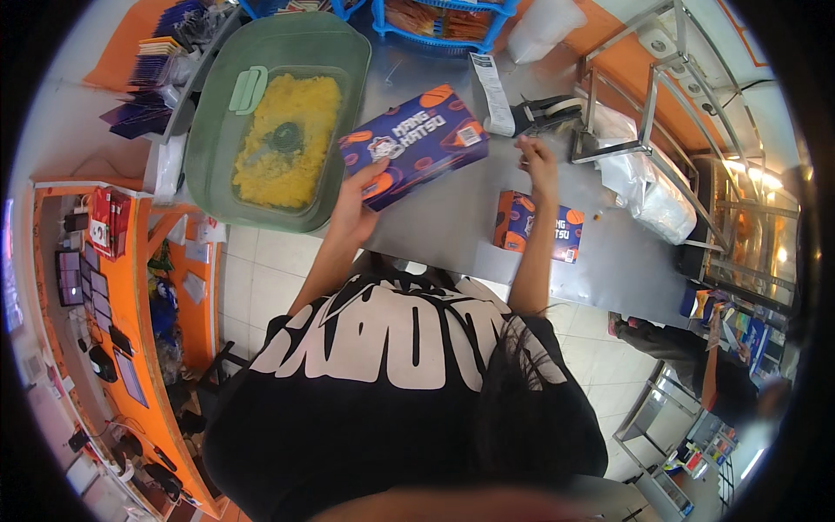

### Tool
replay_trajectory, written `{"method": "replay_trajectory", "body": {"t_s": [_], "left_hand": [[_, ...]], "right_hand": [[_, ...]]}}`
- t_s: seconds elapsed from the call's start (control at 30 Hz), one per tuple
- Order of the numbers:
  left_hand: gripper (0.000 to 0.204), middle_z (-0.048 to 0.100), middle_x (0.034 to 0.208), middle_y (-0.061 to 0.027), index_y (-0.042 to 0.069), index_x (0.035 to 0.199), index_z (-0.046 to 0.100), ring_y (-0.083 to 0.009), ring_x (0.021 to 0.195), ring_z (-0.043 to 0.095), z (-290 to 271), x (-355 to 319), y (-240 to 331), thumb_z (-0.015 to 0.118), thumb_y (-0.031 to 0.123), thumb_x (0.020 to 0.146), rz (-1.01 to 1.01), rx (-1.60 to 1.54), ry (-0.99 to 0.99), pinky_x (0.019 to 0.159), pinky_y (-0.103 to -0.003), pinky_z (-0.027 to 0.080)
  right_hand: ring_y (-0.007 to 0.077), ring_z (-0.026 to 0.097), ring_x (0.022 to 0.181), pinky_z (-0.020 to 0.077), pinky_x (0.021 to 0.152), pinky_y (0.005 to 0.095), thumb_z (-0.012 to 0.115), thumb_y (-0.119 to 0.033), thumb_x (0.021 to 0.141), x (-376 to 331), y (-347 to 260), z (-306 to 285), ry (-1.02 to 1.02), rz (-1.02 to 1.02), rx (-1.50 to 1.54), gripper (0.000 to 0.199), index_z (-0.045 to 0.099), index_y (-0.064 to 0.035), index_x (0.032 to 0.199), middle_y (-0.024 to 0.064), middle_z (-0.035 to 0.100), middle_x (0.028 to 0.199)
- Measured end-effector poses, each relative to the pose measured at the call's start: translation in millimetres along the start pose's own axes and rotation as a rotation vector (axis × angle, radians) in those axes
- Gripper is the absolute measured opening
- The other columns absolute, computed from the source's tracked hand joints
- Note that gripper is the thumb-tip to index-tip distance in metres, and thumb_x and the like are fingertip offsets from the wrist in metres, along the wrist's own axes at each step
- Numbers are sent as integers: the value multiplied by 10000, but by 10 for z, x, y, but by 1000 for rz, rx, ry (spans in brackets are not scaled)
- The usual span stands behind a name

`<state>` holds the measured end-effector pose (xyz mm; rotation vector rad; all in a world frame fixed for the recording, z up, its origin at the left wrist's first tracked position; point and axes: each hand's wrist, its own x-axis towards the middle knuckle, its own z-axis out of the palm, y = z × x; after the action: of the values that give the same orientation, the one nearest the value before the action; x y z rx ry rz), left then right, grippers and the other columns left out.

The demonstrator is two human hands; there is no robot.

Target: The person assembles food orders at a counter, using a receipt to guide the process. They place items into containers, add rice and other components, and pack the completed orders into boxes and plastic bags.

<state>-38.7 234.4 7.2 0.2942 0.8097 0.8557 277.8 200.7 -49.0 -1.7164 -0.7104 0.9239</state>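
Note:
My left hand (355,209) is closed on the near left corner of a purple and orange cardboard food box (426,161), which is tilted over the steel table. My right hand (539,170) is raised right of this box, near a black tape dispenser (528,115). Its thumb and fingers are pinched together; anything between them is too small to make out. Below that hand a second, smaller-looking box (515,217) in the same colours rests on the table, partly hidden by my right wrist. A long printed paper slip (492,91) lies beside the dispenser.
To the left stands a large green tub (209,148) of yellow rice (291,109) with a dark green scoop (285,137). Blue baskets (435,39) line the back. A metal rack (639,143) and plastic bags (665,209) are at right. Another person (687,352) is farther right.

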Motion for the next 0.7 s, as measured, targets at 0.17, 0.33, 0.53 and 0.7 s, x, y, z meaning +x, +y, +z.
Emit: {"method": "replay_trajectory", "body": {"t_s": [0.17, 0.33, 0.53, 0.7], "left_hand": [[400, 636, 1086, -131, 2, 1190, 522, -238, 992, 631, 389, 79, -92, 645, 186, 857, -171, 14, -35, 870, -409, 508], [408, 642, 1074, -136, -3, 1208, 504, -260, 1008, 628, 726, -15, -366, 607, 220, 882, -256, 77, -119, 889, -440, 514], [401, 610, 1147, -147, -6, 1213, 502, -268, 1057, 605, 960, -248, -800, 584, 210, 886, -675, 46, -200, 946, -448, 485], [516, 576, 1182, -145, 4, 1257, 467, -260, 1084, 579, 1069, -189, -1436, 686, 153, 814, -425, 326, -319, 955, -405, 468]], "right_hand": [[46, 484, 688, 376, 622, 203, 655, -124, 884, -1152, -486, 194, -345, -256, 247, 153, 611, -26, 776, -29, 567, 693], [44, 497, 630, 387, 578, 211, 724, -104, 807, -1347, -257, 234, 67, -39, 13, 136, 634, -18, 752, -21, 585, 671], [78, 537, 662, 421, 609, 211, 729, -83, 784, -1254, 733, -659, 479, -743, -460, 85, 657, -42, 802, 1, 601, 710], [130, 572, 755, 479, 673, 252, 620, -43, 867, -1221, -162, -1919, 638, -299, 56, 143, 614, -22, 1009, 28, 602, 923]]}}
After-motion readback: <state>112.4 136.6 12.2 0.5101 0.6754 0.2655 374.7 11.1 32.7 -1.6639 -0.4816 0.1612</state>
